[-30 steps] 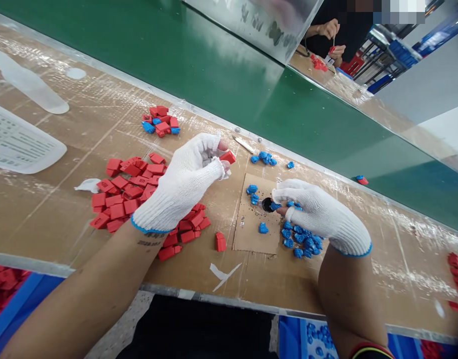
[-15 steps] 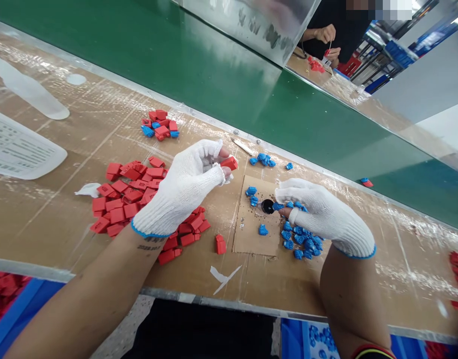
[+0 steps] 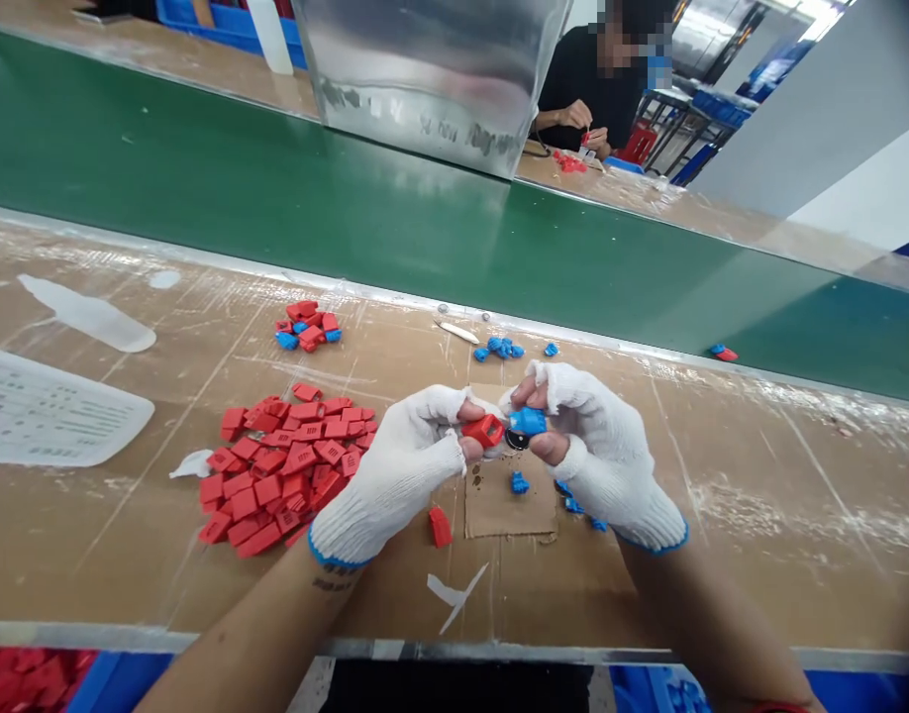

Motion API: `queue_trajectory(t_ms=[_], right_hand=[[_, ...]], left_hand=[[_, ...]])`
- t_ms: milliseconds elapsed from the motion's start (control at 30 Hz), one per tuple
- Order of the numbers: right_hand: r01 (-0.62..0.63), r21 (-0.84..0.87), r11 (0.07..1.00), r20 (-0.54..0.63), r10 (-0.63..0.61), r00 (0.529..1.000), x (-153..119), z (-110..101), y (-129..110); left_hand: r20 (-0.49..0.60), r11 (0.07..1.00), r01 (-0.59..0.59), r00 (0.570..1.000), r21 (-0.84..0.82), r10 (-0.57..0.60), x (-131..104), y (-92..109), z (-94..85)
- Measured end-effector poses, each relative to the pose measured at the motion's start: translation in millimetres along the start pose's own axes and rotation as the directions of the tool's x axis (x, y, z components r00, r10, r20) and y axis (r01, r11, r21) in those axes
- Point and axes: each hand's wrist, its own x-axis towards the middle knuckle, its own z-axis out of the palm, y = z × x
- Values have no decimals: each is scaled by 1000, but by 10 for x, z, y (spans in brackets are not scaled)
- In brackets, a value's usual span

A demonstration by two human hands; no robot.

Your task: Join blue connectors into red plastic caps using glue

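Observation:
Both my hands wear white knit gloves with the fingertips bare. My left hand pinches a red plastic block, its hollow end turned to the right. Close to that end, my right hand grips a small blue fist-shaped piece between thumb and fingers. The two pieces nearly meet; whether they touch I cannot tell. Below them a small black-filled round dish partly shows on a cardboard sheet. One loose blue piece lies on that cardboard. My right hand hides most of the other blue pieces.
A large heap of red blocks lies left of my hands, with one red block apart. A mixed red-and-blue pile and a white pen-like tool lie farther back. Beyond runs a green belt; a co-worker sits across it.
My right hand has lifted the blue piece from beside the black dish and brought it left to the red block. My left hand has moved slightly right; the view has tilted up.

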Motion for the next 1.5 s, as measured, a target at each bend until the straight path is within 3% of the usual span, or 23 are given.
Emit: queue_trajectory(t_ms=[233,333,433,600,733,900,1033,1167,1300,1500], right_hand=[[71,-115,991,0,-71,997,12,28,-40],[128,-148,981,0,-130,992,27,27,-45],[159,-167,973,30,-156,987,40,28,-55],[214,-243,946,102,-194,976,85,22,-136],[272,-241,932,181,-232,956,119,37,-207],[294,-233,927,150,-264,953,116,56,-188],[311,-250,917,115,-291,950,111,44,-158],[320,-285,904,96,-305,948,109,56,-151],[330,-260,908,70,-323,944,109,95,-128],[359,-189,914,44,-357,933,111,115,-145]], left_hand=[[64,992,-12,998,128,3,-32,71,29],[104,966,-70,994,250,45,-43,69,47],[145,956,-117,986,269,80,-43,23,33],[133,962,-109,988,250,77,-40,10,26],[110,938,-115,990,327,83,-63,57,69],[97,942,-73,994,327,44,-96,-16,78],[181,953,-91,983,287,39,-104,-72,53],[274,922,-59,960,383,-52,-122,-1,46],[250,873,-35,963,486,-100,-177,54,52],[287,911,-33,953,412,-95,-257,58,88]])
